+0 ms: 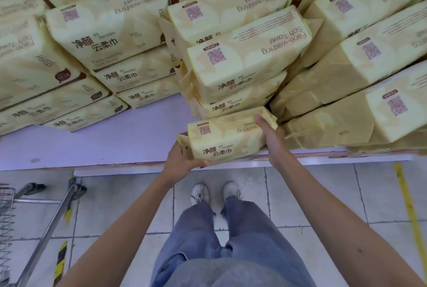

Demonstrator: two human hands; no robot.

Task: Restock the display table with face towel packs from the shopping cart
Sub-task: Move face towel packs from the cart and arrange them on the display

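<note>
Pack (221,138) of face towels held level, left hand (182,162) and right hand (271,138) each gripping a short end to keep it flat. It is just before the middle stack (245,62), at the desk (115,138) edge.

Each face towel pack (225,140) reads "净颜云柔巾"; "Face-washing Soft Towel".

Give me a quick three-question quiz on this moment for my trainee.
1. True or false: only one hand holds the pack.
2. The cart is: A) on the left B) on the right C) out of view.
3. Fill in: the print on the stacked packs reads "Face-washing Soft ____".
Key: 1 false, the left hand and right hand both grip it; 2 A; 3 Towel.
</note>
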